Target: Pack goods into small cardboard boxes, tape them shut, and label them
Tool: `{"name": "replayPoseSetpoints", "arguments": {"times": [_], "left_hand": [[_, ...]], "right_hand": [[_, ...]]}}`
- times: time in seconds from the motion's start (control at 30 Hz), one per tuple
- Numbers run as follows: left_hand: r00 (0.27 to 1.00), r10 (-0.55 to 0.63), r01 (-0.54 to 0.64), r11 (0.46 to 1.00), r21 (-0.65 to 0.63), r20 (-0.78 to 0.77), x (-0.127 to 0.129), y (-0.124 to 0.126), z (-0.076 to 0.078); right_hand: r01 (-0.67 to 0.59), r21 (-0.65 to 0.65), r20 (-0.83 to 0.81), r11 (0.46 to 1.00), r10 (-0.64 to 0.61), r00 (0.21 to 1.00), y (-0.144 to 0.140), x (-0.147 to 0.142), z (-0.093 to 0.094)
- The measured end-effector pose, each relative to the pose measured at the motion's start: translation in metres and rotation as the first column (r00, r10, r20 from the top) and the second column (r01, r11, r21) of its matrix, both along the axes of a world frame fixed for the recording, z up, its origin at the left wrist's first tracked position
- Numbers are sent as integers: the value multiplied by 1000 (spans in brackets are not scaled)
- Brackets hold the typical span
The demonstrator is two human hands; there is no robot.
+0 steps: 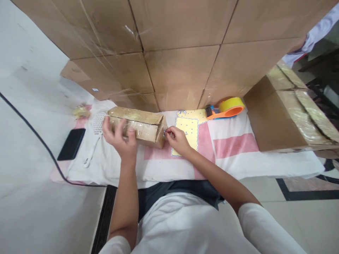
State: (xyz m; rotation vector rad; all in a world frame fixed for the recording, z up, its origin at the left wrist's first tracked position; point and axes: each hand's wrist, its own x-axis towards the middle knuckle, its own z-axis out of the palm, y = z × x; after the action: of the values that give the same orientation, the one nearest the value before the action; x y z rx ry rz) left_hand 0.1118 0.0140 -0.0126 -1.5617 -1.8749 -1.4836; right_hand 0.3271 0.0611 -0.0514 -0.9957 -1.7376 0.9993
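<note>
A small taped cardboard box (148, 131) lies lengthwise on the pink and white cloth. My left hand (120, 139) grips its left part, fingers spread over the top and near side. At the box's right end, my right hand (176, 139) is closed in a pinch against the end face. Something small and pale shows at those fingertips, too little to name. Yellow patterned pieces (189, 127) lie on the cloth just beyond the right hand. Further right, an orange tape dispenser (225, 113) with a yellow roll rests against the stacked cartons.
Stacked cartons (182, 67) form a wall behind the cloth-covered surface (233, 165). A larger box (275, 120) stands at the right. Left are a black phone (71, 144), a white handheld fan (96, 135) and a dark cable (34, 128). A person's sleeve (317, 35) shows upper right.
</note>
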Motion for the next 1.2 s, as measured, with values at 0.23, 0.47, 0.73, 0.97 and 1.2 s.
{"name": "replayPoseSetpoints", "arguments": {"times": [0.23, 0.47, 0.73, 0.97, 1.2], "left_hand": [[1000, 27, -27, 997, -71, -6, -1, 2, -9], [999, 51, -51, 995, -90, -6, 0, 4, -8], [998, 64, -66, 992, -104, -20, 3, 5, -7], [996, 75, -79, 992, -99, -43, 2, 5, -7], [999, 48, -50, 994, -97, -22, 3, 4, -5]], "right_hand": [[78, -306, -200, 949, -144, 969, -13, -23, -2], [213, -316, -267, 925, -302, 915, -18, -29, -4], [194, -134, -260, 972, -223, 939, -38, -25, -10], [201, -178, -299, 963, -247, 922, -37, -25, -12], [182, -266, -364, 947, -273, 890, -38, -31, -15]]}}
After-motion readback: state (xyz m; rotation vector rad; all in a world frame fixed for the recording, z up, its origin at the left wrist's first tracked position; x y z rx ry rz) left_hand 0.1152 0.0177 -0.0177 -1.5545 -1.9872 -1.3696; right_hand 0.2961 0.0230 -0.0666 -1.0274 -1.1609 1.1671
